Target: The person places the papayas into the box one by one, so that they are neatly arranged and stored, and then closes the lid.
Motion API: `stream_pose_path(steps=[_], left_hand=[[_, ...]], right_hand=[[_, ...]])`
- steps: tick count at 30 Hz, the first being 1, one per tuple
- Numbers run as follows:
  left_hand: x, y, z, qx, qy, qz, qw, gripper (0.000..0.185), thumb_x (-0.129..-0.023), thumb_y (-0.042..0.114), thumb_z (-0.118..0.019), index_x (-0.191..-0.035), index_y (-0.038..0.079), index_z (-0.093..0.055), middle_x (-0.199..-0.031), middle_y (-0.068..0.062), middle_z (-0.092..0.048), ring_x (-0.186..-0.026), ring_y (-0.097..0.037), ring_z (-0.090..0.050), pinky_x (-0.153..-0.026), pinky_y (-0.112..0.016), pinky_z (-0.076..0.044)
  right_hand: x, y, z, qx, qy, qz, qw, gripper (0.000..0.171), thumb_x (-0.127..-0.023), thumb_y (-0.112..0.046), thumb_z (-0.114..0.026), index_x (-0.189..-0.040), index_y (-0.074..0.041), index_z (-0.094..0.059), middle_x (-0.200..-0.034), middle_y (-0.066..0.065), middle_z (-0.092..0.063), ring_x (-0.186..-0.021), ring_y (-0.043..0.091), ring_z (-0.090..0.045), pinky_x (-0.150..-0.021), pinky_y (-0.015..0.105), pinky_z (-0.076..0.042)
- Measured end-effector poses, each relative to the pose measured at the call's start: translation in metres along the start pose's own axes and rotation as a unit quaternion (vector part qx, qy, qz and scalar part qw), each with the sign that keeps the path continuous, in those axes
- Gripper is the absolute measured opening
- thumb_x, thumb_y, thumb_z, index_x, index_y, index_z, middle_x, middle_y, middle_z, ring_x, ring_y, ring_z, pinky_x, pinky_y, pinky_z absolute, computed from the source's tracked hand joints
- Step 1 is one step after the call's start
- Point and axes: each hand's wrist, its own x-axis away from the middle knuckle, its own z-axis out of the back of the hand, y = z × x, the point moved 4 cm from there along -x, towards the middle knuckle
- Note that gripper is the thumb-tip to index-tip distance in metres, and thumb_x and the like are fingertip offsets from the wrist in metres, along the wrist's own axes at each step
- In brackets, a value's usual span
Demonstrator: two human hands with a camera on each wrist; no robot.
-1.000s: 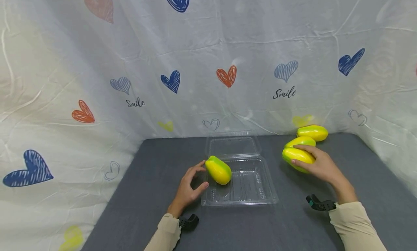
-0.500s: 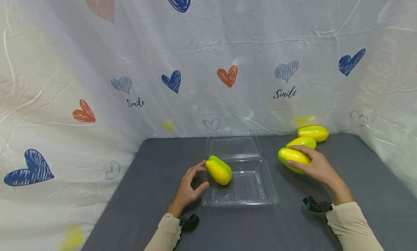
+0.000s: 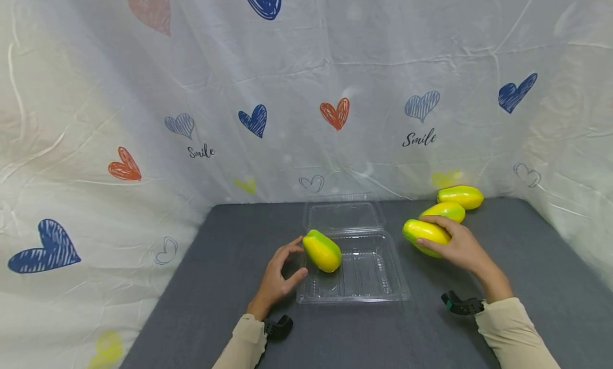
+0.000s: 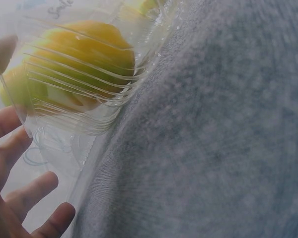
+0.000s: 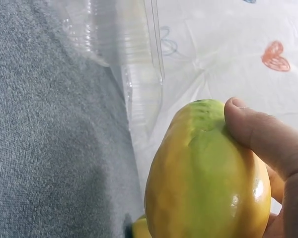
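My right hand grips a yellow-green papaya, thumb on the near side and fingers over the far side. In the right wrist view the thumb presses on this papaya, and the other fingers are mostly hidden behind it. A clear plastic clamshell box lies with its lid folded back at the table's middle. Another papaya rests in the left part of its base. Beside the box's left edge is my left hand, fingers spread and loosely bent; in the left wrist view its fingers hold nothing.
Two more papayas lie at the back right: one just behind the right hand and one near the curtain. The clear lid lies toward the white heart-print curtain. A dark grey cloth covers the table.
My right hand has moved a little to the left with its papaya, away from the two behind. The left hand and the box have stayed in place.
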Motion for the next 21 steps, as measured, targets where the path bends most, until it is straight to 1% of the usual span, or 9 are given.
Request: stream_pose_path(steps=[3, 4, 7, 16, 21], left_hand=[[-0.0004, -0.0001, -0.0002, -0.002, 0.0, 0.003, 1.0, 0.044, -0.09, 0.027, -0.073, -0.13, 0.014, -0.061, -0.157, -0.002, -0.049, -0.141, -0.031, -0.049, -0.099, -0.061, -0.047], [0.0001, -0.006, -0.0019, -0.005, 0.0, 0.002, 1.0, 0.044, -0.09, 0.029, -0.073, -0.13, 0.017, -0.061, -0.158, 0.001, -0.049, -0.141, -0.029, -0.049, -0.1, -0.06, -0.047], [0.0005, -0.006, -0.0019, -0.004, 0.0, 0.004, 1.0, 0.043, -0.09, 0.03, -0.073, -0.13, 0.017, -0.061, -0.158, 0.002, -0.049, -0.142, -0.03, -0.049, -0.1, -0.062, -0.047], [0.0002, -0.0046, -0.0019, -0.016, -0.002, 0.004, 0.9999, 0.043, -0.09, 0.03, -0.072, -0.13, 0.018, -0.061, -0.158, 0.003, -0.048, -0.141, -0.026, -0.049, -0.101, -0.056, -0.048], [0.0002, -0.0047, -0.0024, -0.017, 0.0, -0.003, 0.9998, 0.044, -0.09, 0.03, -0.072, -0.13, 0.016, -0.061, -0.158, 0.001, -0.049, -0.14, -0.028, -0.049, -0.099, -0.058, -0.048]], right_hand=[[-0.0007, -0.0017, -0.0012, -0.004, 0.002, 0.004, 1.0, 0.064, -0.09, -0.041, -0.077, -0.14, -0.006, -0.057, -0.132, 0.023, -0.063, -0.097, 0.03, -0.059, -0.076, 0.038, -0.044], [-0.0009, -0.0023, -0.0015, -0.005, 0.003, 0.005, 1.0, 0.064, -0.09, -0.041, -0.077, -0.14, -0.006, -0.057, -0.131, 0.023, -0.063, -0.097, 0.03, -0.059, -0.076, 0.038, -0.044], [-0.0017, -0.0034, -0.0023, -0.009, 0.005, 0.008, 1.0, 0.063, -0.09, -0.04, -0.077, -0.14, -0.006, -0.058, -0.131, 0.022, -0.063, -0.097, 0.03, -0.059, -0.076, 0.038, -0.044], [-0.001, -0.0055, -0.0036, -0.017, 0.009, 0.008, 1.0, 0.064, -0.09, -0.041, -0.077, -0.142, -0.009, -0.056, -0.133, 0.021, -0.062, -0.1, 0.031, -0.059, -0.077, 0.039, -0.044], [-0.0004, -0.0086, -0.0038, -0.024, 0.01, 0.01, 1.0, 0.066, -0.09, -0.041, -0.077, -0.144, -0.011, -0.055, -0.135, 0.02, -0.06, -0.102, 0.031, -0.058, -0.079, 0.04, -0.044]])
